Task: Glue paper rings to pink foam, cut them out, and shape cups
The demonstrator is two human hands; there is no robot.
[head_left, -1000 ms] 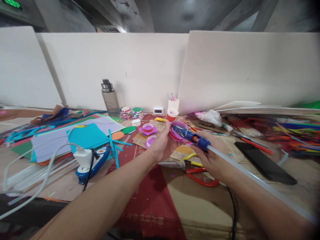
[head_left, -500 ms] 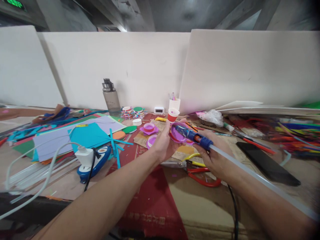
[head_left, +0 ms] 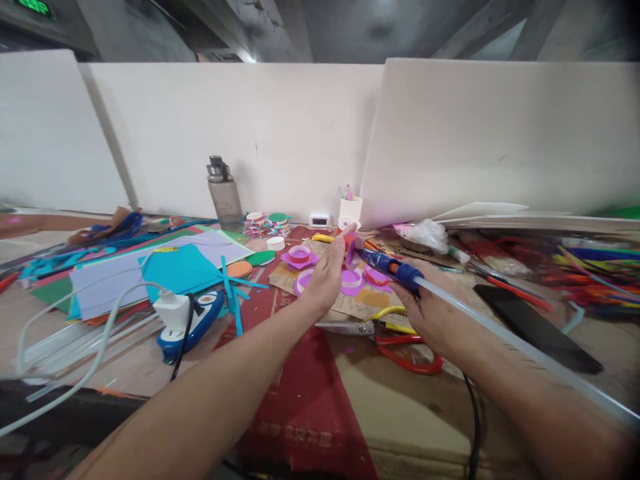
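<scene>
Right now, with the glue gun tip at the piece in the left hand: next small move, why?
Probably ease a small dab out: the right hand holds the glue gun with its nozzle at the red-and-purple piece, held up by the left hand. Whether they touch is unclear.

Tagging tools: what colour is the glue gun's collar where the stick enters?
Blue, on the glue gun held in the right hand; head view.
</scene>
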